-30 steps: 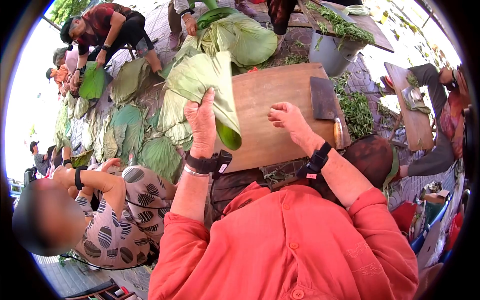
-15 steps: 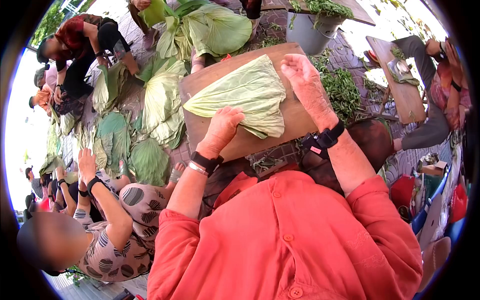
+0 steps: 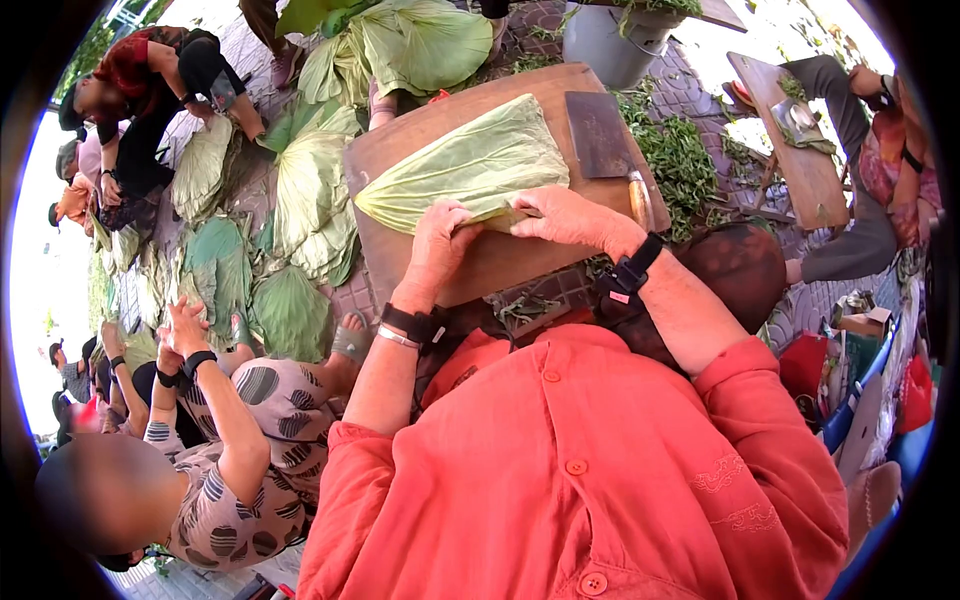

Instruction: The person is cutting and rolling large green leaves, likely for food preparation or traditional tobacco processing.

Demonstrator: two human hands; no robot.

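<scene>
A folded, pale green lotus leaf [image 3: 470,160] lies on a wooden board [image 3: 400,270], its narrow point to the left. My left hand [image 3: 438,238] is closed on the leaf's near edge, fingertips curled over it. Farther right along that same edge, my right hand [image 3: 565,218] pinches the leaf between thumb and fingers. The edge between both hands is lifted and slightly turned over. On the board's right side rests a cleaver with a dark, wide blade [image 3: 598,135] and a wooden handle [image 3: 640,200].
Large lotus leaves [image 3: 318,195] are spread on the paving at left. A grey bucket [image 3: 615,45] stands beyond the board, and cut greens [image 3: 680,170] are heaped right of it. Another person [image 3: 230,430] sits close on my left; a second wooden board [image 3: 790,140] is at right.
My right hand has come down from the board's far right to the leaf's near edge and gripped it, uncovering the cleaver. My left hand keeps its hold on that edge.
</scene>
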